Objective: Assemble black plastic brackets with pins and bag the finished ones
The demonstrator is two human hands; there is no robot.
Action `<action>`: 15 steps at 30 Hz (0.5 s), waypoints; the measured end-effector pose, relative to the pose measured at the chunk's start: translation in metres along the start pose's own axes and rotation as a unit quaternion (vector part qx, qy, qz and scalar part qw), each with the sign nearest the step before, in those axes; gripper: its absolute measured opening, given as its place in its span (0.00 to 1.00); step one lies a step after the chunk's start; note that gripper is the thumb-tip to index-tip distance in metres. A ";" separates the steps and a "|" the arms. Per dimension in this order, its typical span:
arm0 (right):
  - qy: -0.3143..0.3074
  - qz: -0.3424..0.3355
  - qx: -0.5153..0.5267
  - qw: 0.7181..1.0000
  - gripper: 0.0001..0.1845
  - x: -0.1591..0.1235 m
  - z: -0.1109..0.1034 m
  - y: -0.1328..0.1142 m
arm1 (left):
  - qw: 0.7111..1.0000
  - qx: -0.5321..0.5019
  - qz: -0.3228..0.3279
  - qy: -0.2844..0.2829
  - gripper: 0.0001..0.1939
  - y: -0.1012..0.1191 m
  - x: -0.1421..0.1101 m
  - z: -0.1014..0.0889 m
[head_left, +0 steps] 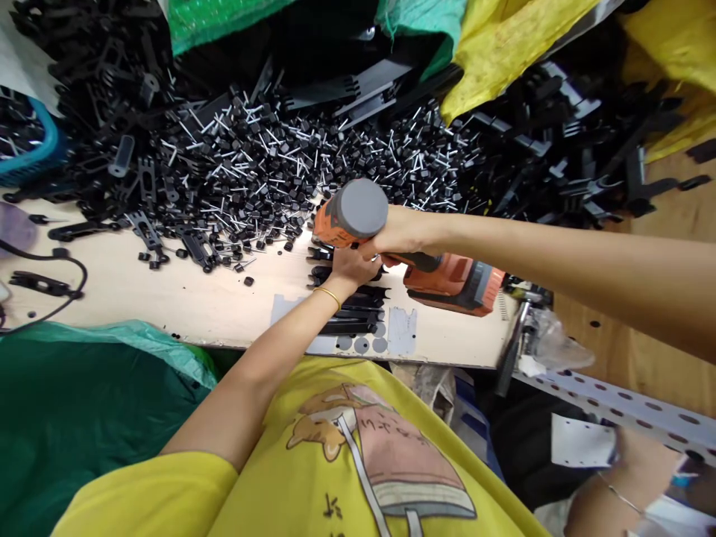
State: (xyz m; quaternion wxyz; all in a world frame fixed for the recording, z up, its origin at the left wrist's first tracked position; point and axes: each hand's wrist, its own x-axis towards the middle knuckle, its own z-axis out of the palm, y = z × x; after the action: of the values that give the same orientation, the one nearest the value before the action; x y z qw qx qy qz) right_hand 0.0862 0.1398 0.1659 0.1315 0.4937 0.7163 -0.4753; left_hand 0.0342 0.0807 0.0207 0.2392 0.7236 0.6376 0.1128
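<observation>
My right hand (394,235) is wrapped around the grip of an orange cordless drill (459,280). The drill's grey round rear end faces up toward me, and its nose is hidden underneath. Close under it, my left hand (355,267) has its fingers curled over a row of black plastic parts (355,317) lying side by side on the bench. The drill and the hand itself cover the left fingertips, so what they grip is hidden. Grey plates with round discs (361,344) lie beneath and beside the row.
A heap of black-headed metal pins (268,164) spreads behind the drill. Black clip-like parts (117,112) are piled at the left, longer black pieces (537,149) at the right. A hand tool (517,335) lies at the bench's right end. Another person's arm (609,492) shows lower right.
</observation>
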 end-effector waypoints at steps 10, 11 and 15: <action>-0.069 0.049 0.013 0.996 0.06 -0.043 0.017 0.001 | 0.999 0.030 0.021 -0.013 0.34 0.009 -0.080 0.006; -0.073 0.047 -0.004 0.996 0.06 -0.041 0.020 0.001 | 0.999 0.027 0.016 -0.030 0.33 0.009 -0.081 0.007; -0.061 0.028 -0.036 0.997 0.07 -0.028 0.029 0.001 | 0.999 0.021 0.006 -0.044 0.32 0.011 -0.076 0.008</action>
State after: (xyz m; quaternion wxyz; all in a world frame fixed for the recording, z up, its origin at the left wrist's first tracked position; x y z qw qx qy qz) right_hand 0.0926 0.0999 0.1690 0.2057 0.4784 0.7097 -0.4745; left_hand 0.0351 0.0037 0.0302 0.2512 0.7363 0.6246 0.0687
